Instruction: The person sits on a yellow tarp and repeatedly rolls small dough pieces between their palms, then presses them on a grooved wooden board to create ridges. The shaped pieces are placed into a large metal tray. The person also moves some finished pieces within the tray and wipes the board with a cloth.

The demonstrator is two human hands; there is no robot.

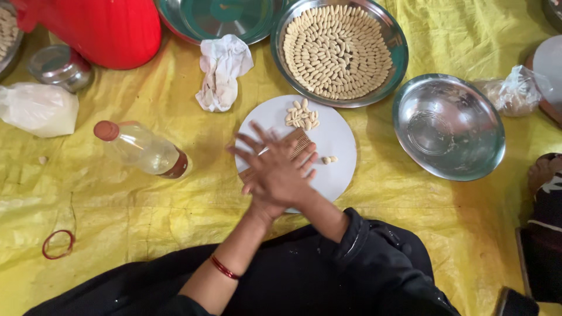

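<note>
**Hands Crossed Over a Comb on a White Board**

Seen from above, seated on a yellow sheet spread across the floor. Left hand and right hand overlapped above a round white board, fingers spread and loose, palms pressed together over something too hidden to make out. No telling whether anything is actually gripped between them. Just beside the fingertips, resting on the board, a small ridged wooden comb, partly covered by the hands. A red bangle worn on the left wrist; a dark sleeve on the right arm.

On the far part of the board, a little heap of pale shaped dough pieces; two more loose pieces near the fingers on the right.

Beyond the board, a steel tray filled with the same pieces laid in neat curved rows. To the right, an empty steel bowl. To the left, a plastic bottle lying on its side, with pale liquid and a brown cap. Farther back, a crumpled white cloth, a green-tinted steel plate and a red container. Near the left edge, a white plastic bag, a small steel tin, and a red ring lying flat on the sheet.
</note>
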